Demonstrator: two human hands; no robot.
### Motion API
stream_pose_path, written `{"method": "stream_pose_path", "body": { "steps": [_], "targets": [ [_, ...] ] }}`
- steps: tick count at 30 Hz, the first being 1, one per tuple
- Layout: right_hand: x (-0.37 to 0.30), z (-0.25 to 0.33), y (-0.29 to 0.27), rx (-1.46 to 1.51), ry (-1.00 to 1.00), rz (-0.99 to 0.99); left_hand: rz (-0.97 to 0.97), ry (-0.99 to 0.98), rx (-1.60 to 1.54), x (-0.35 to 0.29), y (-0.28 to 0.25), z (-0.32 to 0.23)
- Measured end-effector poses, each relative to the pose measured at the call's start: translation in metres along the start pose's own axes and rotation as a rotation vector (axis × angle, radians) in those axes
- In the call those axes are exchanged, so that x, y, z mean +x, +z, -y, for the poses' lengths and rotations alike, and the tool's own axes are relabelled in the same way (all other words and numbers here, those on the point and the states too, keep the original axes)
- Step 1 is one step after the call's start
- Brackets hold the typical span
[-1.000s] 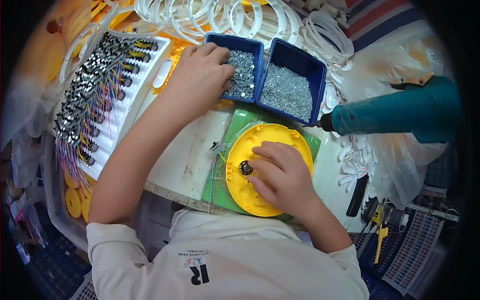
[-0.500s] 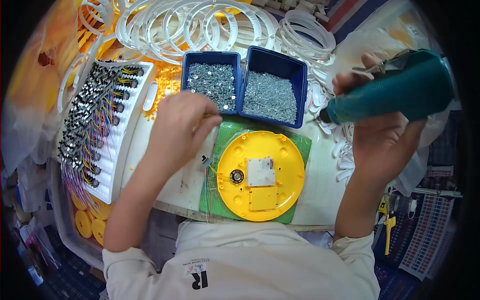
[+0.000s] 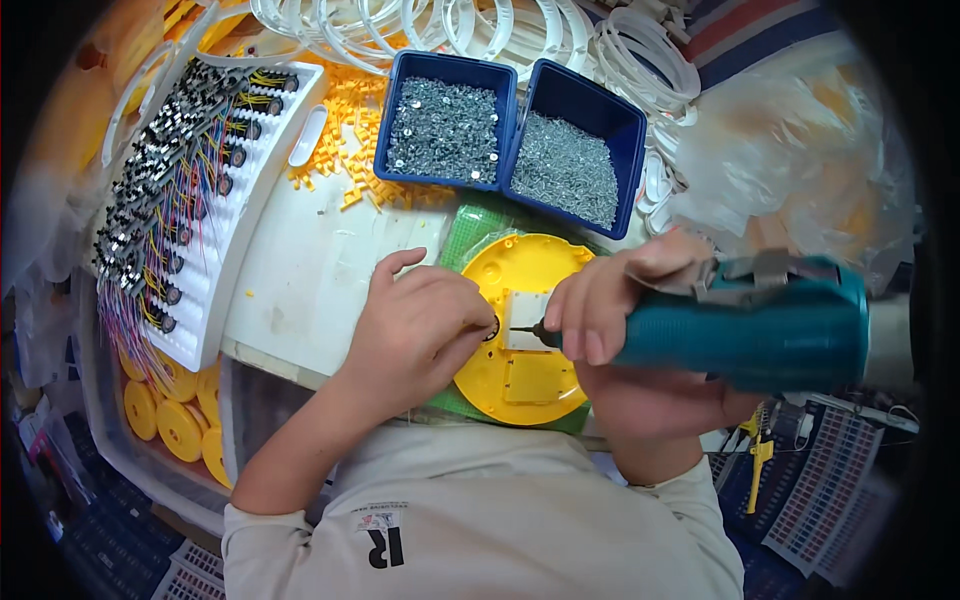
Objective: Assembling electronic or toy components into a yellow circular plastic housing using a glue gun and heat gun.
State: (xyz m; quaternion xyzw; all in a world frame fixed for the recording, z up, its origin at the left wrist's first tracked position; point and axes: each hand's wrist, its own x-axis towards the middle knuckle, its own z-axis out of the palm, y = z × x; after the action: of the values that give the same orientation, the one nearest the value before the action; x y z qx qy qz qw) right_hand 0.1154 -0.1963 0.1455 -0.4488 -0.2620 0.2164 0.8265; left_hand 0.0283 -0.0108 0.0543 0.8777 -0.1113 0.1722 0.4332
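A round yellow plastic shell (image 3: 530, 258) lies on a green mat (image 3: 462, 232) in front of me. It carries a white box-shaped module (image 3: 527, 308), a yellow rectangular cover (image 3: 535, 382) and a small dark round speaker (image 3: 493, 328). My left hand (image 3: 425, 325) reaches over the shell's left side, its thumb and forefinger pinched at the speaker; whatever is between them is hidden. My right hand (image 3: 640, 395) is wrapped round a teal electric screwdriver (image 3: 740, 335), held nearly level. The driver's thin bit points left over the white module, close to my left fingertips.
Beyond the shell stand a blue bin of washer-headed screws (image 3: 440, 125) and a blue bin of thin screws (image 3: 565, 165). Small yellow parts (image 3: 345, 140) lie scattered left of them. A white ribbed tray (image 3: 215, 270) holds wired speakers. White rings (image 3: 450, 25) are heaped behind.
Both hands have come down over the yellow shell, the left from beside the bins. The screwdriver has swung down and left, bringing its bit over the white module.
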Motion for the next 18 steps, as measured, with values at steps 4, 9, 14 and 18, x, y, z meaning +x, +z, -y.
{"method": "stream_pose_path", "body": {
  "steps": [4, 9, 14, 18],
  "targets": [
    [-0.004, -0.006, 0.002, -0.057, -0.076, 0.034, -0.025, -0.026, -0.04, -0.004, 0.006, 0.001],
    [-0.006, -0.011, -0.006, 0.093, -0.052, 0.157, -0.049, -0.029, -0.045, -0.003, 0.007, -0.004],
    [-0.007, -0.013, -0.007, 0.097, -0.066, 0.145, -0.043, -0.051, -0.064, -0.003, 0.009, -0.005],
    [-0.007, -0.008, 0.007, -0.058, -0.04, -0.009, -0.036, -0.051, -0.077, -0.003, 0.008, -0.005]
  ]
}}
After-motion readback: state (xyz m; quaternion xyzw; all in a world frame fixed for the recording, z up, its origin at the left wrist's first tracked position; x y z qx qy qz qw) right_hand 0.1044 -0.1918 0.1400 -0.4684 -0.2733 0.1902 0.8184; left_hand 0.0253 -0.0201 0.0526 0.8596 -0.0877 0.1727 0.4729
